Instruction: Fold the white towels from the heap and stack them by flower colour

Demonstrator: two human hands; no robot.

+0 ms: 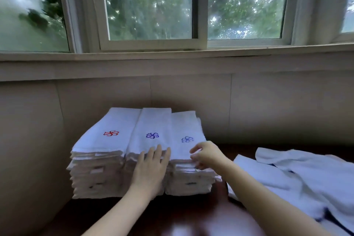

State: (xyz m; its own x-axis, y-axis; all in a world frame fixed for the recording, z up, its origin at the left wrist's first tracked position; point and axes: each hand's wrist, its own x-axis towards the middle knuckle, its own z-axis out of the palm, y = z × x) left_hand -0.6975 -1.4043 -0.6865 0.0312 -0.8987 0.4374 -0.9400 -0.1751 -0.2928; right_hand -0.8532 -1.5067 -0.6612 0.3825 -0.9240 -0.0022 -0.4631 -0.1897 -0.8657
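Your left hand (150, 168) lies flat with straight fingers against the middle stack (151, 140), while your right hand (206, 154), just beside it, seems to pinch the right stack's (186, 151) top towel edge, the unfolded heap (298, 174) farther right.

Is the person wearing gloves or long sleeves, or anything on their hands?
No. The left hand and right hand are bare, with no gloves, rings, watch or bracelet showing. Both forearms are uncovered as far as the picture shows, so no sleeves appear. The nails look short and unpainted.
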